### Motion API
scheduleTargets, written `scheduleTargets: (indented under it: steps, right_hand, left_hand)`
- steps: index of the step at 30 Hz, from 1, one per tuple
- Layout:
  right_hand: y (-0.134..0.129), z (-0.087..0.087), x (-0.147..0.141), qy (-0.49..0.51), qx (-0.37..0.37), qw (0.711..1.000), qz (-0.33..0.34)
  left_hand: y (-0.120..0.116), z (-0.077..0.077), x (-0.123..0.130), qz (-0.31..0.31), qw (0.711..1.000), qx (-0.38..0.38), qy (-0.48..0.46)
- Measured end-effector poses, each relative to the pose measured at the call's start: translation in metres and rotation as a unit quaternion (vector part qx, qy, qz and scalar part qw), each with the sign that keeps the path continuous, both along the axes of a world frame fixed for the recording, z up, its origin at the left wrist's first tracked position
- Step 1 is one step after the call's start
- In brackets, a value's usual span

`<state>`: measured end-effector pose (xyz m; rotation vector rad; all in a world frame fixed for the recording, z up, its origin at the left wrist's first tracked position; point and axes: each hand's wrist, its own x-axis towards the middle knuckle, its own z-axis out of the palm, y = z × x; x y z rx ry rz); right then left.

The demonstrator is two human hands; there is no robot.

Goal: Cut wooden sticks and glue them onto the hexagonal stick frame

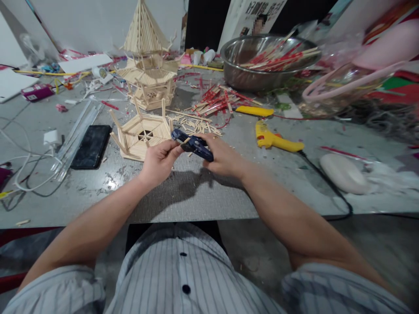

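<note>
My right hand (224, 155) is closed around a dark blue hand cutter (199, 148), held above the front of the table. My left hand (160, 160) pinches a thin wooden stick (186, 141), whose end lies at the cutter's jaws. Just behind my left hand sits a six-sided frame of glued sticks (131, 146) with short upright posts. Beyond it stands a tiered pagoda model (144, 74) made of the same sticks. Short cut stick pieces (199, 125) are scattered behind the cutter.
Red-and-white wrapped sticks (212, 100) lie in a heap before a steel bowl (234, 69). To the right are a yellow utility knife (254, 111), a yellow glue gun (275, 139) with its cord and a white mouse (343, 172). A black phone (91, 147) and white cables (29, 150) lie left.
</note>
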<state>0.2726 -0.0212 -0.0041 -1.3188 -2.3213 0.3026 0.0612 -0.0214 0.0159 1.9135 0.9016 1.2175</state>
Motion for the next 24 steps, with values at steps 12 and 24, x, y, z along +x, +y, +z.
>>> scheduleTargets:
  steps: [12,24]
  right_hand:
    - [0.004,-0.001,0.002,-0.026,0.025,0.998,-0.042]
    - [0.019,-0.025,0.009,-0.111,0.044,0.949,-0.293]
  left_hand:
    - [0.010,-0.012,-0.002,-0.060,0.989,-0.135,-0.032]
    - [0.004,-0.006,0.002,0.004,0.986,0.019,0.168]
